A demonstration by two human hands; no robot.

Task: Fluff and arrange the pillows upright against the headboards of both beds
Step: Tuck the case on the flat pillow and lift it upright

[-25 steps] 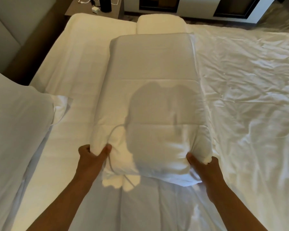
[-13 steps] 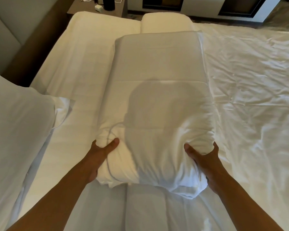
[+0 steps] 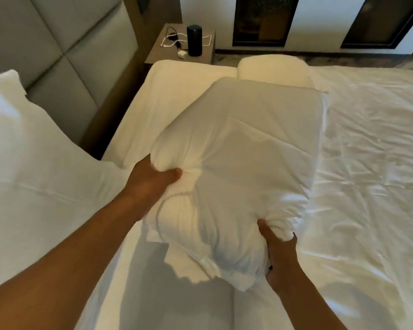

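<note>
A large white pillow [image 3: 243,158] is held over the bed, its long side pointing away from me and its near end bunched. My left hand [image 3: 153,182] grips its near left corner. My right hand [image 3: 278,251] grips its near right corner from below. Another white pillow [image 3: 26,151] leans against the padded grey headboard [image 3: 65,55] at the left. A third pillow [image 3: 272,70] lies at the far edge of the bed, partly hidden behind the held one.
A wrinkled white duvet [image 3: 372,163] covers the bed's right side, and a smooth white sheet [image 3: 177,86] lies at the left. A bedside table [image 3: 157,51] at the back carries a black cylinder [image 3: 194,40], a white charger and cables. Dark wall panels stand behind.
The pillow has been lifted and swung with its near end towards the left, squeezed harder. My left hand went up and forward. The view has tilted up, showing headboard and bedside table.
</note>
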